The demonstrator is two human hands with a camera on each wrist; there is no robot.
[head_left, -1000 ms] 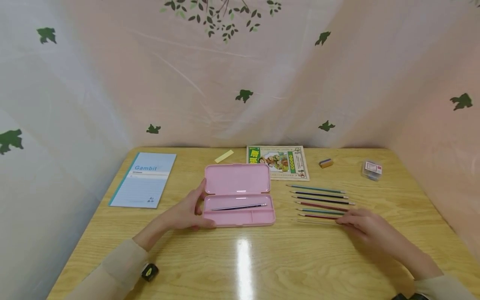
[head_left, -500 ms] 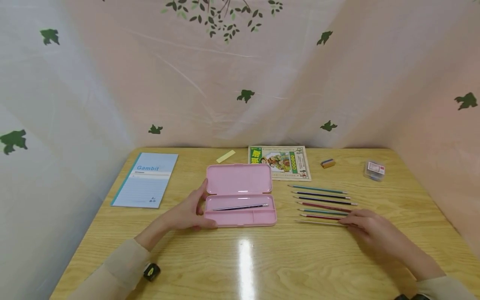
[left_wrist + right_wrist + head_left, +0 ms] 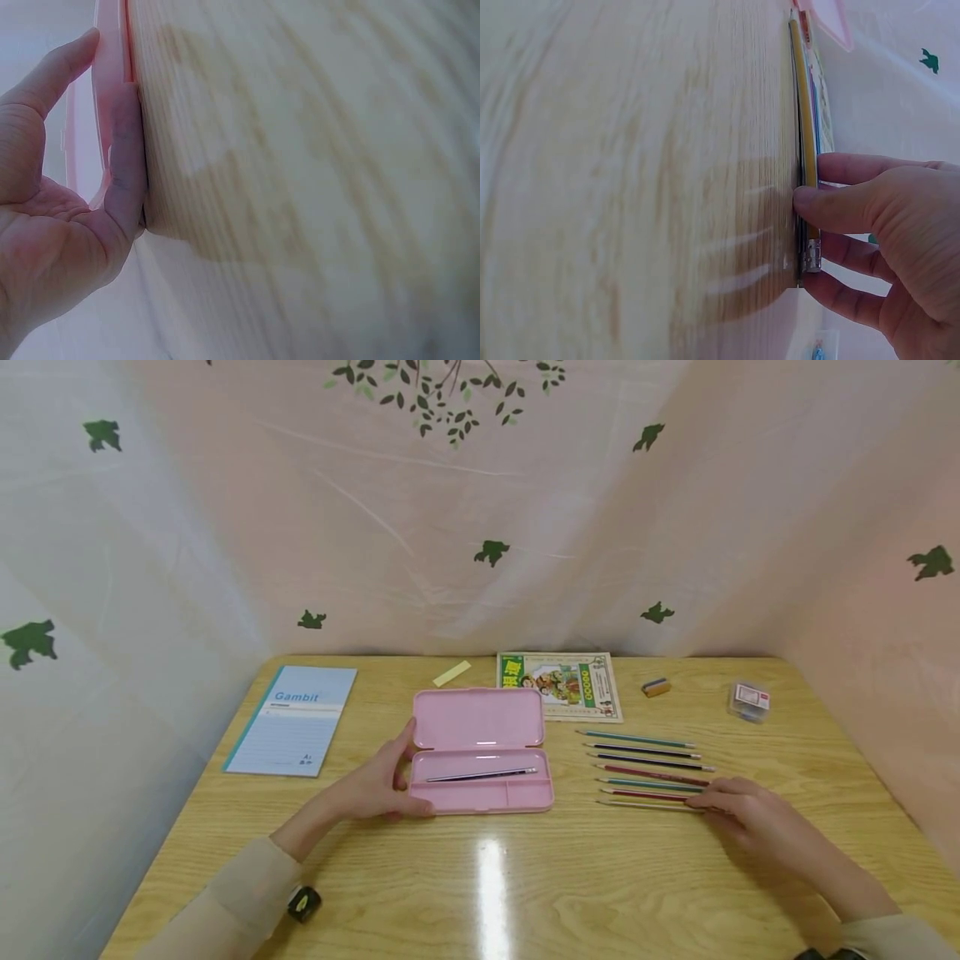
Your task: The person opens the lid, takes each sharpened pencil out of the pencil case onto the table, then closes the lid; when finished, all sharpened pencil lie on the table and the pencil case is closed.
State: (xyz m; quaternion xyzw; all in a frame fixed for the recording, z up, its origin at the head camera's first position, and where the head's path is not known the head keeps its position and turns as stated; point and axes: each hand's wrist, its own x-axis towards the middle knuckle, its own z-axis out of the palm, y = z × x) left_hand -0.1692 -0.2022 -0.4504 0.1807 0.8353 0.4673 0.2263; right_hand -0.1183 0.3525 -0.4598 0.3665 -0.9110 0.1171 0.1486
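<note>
In the head view, a pink pencil case (image 3: 477,720) lies with its lid up in the middle of the table. One dark pencil (image 3: 480,775) rests in its long rear compartment. My left hand (image 3: 367,787) holds the case's left end, thumb along the front edge and a finger at the raised lid. To the right, several pencils (image 3: 647,772) lie in a row, tips pointing left. My right hand (image 3: 768,822) pinches the nearest one, a yellow pencil (image 3: 802,90), near its eraser end. In the right wrist view this pencil lies low, close to the tabletop.
A blue notebook (image 3: 292,722) lies at the left. Behind the case are a pale yellow strip (image 3: 452,673) and a picture booklet (image 3: 585,685), partly covered by the lid. Farther right sit a small orange-and-blue item (image 3: 656,687) and a clear box (image 3: 748,702).
My right hand and the yellow pencil have shifted slightly to the right. The left hand stays on the pencil case, and the other pencils keep their places.
</note>
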